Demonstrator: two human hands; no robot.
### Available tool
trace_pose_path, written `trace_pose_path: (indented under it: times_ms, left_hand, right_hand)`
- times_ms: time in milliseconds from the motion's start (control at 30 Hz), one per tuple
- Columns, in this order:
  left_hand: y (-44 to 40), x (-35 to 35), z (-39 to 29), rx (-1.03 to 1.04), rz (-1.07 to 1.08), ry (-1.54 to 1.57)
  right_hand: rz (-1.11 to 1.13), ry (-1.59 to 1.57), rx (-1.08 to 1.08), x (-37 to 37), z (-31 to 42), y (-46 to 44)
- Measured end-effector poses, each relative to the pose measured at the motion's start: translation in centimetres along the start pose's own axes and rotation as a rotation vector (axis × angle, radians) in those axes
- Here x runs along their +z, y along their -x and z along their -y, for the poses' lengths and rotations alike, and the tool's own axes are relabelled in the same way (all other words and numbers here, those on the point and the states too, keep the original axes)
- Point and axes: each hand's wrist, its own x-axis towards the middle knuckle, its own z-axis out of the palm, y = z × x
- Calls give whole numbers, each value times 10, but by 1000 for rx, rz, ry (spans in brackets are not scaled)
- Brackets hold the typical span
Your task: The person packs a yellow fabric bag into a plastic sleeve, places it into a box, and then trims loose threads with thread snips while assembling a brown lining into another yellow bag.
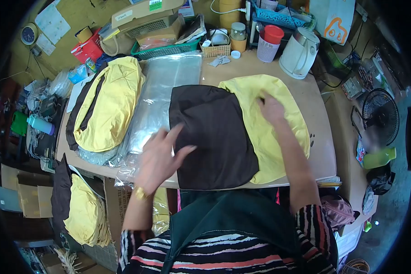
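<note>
A folded cloth piece lies on the table before me, a dark brown panel (210, 137) on the left and a yellow panel (260, 146) on the right. My left hand (160, 155) is over the brown panel's left edge, its thumb and fingers spread and holding nothing. On the upper part of the yellow panel rests my right hand (272, 109), fingers pointing down onto the fabric and no fold visibly gripped. Clear plastic bags (157, 100) lie flat left of the cloth. Farther left, a stack of yellow and brown cloth pieces (112, 105) sits on the table.
Along the table's back stand a green basket (166, 51), a glass jar (238, 32), a red cup (273, 34) and a white kettle (300, 53). More yellow cloth (84, 212) is piled low at the left. A black fan (380, 112) stands right.
</note>
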Motion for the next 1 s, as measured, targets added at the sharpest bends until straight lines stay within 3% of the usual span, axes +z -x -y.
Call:
trace_pose_path:
  times_ms: [67,100,133,167,200,267,333,367,400,433,500,533,567,667,700,733,800,833,900,933,1000]
  left_hand:
    - [-54,35,11,165,-450,-119]
    - [-82,52,30,-11,-455,-100]
    - [-106,70,52,-186,-454,-83]
    - [-126,90,80,-268,-445,42]
    - [-139,103,100,-349,-435,166]
    - [-140,111,108,-323,-321,285]
    - [-142,109,111,-286,-220,407]
    - [-141,105,113,-314,-128,689]
    - [-139,101,118,-338,-29,971]
    - [-144,101,136,-235,-94,902]
    - [-139,66,127,-195,-482,1162]
    - [-142,44,136,-69,-510,1401]
    - [-127,-4,100,-91,-501,1666]
    - [-108,-79,93,349,-777,1417]
    - [-88,-101,79,509,-676,1308]
    - [-73,-112,70,514,-695,1270]
    - [-50,-104,88,612,-579,1035]
    - [-32,-91,82,517,-420,1059]
    - [-1,-60,66,333,-146,982]
    - [5,-38,71,355,-60,800]
    - [27,-29,67,123,461,385]
  right_hand:
    - [19,59,-22,2,3,-3]
    - [76,-46,-48,-9,-1,-9]
    - [137,-153,-71,-15,-9,-15]
    - [-9,-188,149,-12,-29,-27]
    - [-212,-80,216,-21,-41,-28]
    - [-399,30,285,-27,-66,-27]
    - [177,-201,355,-30,-86,-38]
    - [177,-199,352,-42,-83,-42]
    - [37,-287,291,-68,-76,-44]
    - [-87,-441,264,-91,-71,-50]
    - [-308,-807,214,-131,-66,-67]
    - [-411,-1051,217,-152,-64,-81]
    - [-436,-1160,98,-179,-58,-83]
    - [-542,-1430,-151,-239,-45,-89]
    - [-452,-1430,-215,-255,-40,-74]
    - [-383,-1353,-254,-257,-57,-69]
    - [-383,-1296,-40,-240,-68,-42]
    - [-224,-1192,-93,-214,-114,-37]
    - [10,-938,32,-187,-134,6]
    - [123,-821,105,-174,-139,28]
    - [330,-610,296,-171,-133,51]
